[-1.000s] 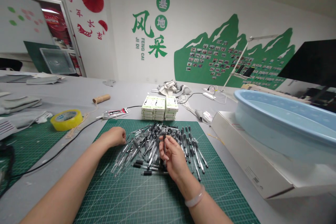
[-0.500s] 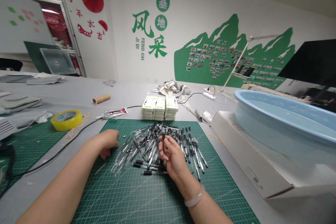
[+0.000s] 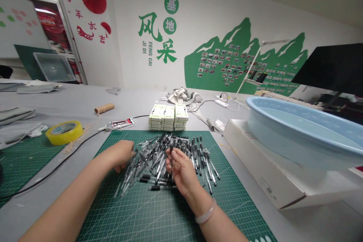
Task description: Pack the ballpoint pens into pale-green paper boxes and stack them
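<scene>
My right hand (image 3: 183, 170) pinches a black-capped pen (image 3: 171, 150) held upright over the pile. Its fingers are closed around the pen, and a pale bracelet circles the wrist. Close to the left side of the pile is my left hand (image 3: 123, 154), back upward, fingers curled down. Its fingertips are mostly hidden, so anything in them cannot be made out. Loose pens and clear pen barrels (image 3: 159, 159) lie heaped on the green cutting mat (image 3: 141, 215), black caps mostly toward the right. A few capped pens (image 3: 154, 188) lie crosswise at the heap's near edge.
Stacked small white-and-green boxes (image 3: 167, 115) stand behind the heap. At right, a blue basin (image 3: 297, 140) rests on a white carton (image 3: 263, 174). Yellow tape (image 3: 64, 133), a glue packet (image 3: 120, 123) and a black cable (image 3: 76, 147) lie at left.
My left hand has moved slightly right, closer to the pen heap. My right hand still holds the pen upright. The view has shifted a little.
</scene>
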`<action>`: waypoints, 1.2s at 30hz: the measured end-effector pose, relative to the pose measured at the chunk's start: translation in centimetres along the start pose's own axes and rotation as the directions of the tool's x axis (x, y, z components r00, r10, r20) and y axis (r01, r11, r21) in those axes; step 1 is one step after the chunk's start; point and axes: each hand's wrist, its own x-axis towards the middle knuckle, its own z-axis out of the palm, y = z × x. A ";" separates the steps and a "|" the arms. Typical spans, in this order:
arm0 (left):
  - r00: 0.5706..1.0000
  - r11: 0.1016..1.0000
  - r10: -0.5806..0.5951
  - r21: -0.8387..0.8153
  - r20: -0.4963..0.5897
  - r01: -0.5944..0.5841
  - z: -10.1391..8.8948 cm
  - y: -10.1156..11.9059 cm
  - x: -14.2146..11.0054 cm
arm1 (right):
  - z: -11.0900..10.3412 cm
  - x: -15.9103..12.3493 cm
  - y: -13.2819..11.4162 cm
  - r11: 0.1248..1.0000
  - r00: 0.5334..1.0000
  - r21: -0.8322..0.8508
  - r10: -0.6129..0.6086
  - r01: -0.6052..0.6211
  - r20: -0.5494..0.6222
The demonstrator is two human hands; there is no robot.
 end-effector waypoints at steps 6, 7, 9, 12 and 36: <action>0.963 0.977 0.186 0.141 -0.194 -0.160 -0.9 0.5 0.2 | 0.0 -0.1 -0.1 0.999 0.999 -0.051 0.013 -0.011 0.036; 0.952 0.974 0.181 0.182 -0.247 -0.138 -0.9 0.1 0.6 | 0.0 -0.1 0.0 0.998 0.999 -0.056 0.010 -0.008 0.036; 0.944 0.974 0.141 0.215 -0.299 -0.077 -0.8 -0.9 1.5 | -0.2 0.0 0.1 0.998 0.999 -0.059 0.001 0.001 0.039; 0.956 0.979 0.099 0.202 -0.278 -0.043 -0.2 -2.5 2.9 | -0.3 0.1 0.2 0.998 0.998 -0.057 -0.010 0.013 0.054; 0.999 0.973 -0.030 -0.227 0.032 0.037 1.7 -1.7 3.4 | -0.4 0.3 0.1 0.998 0.999 -0.051 -0.032 0.032 -0.001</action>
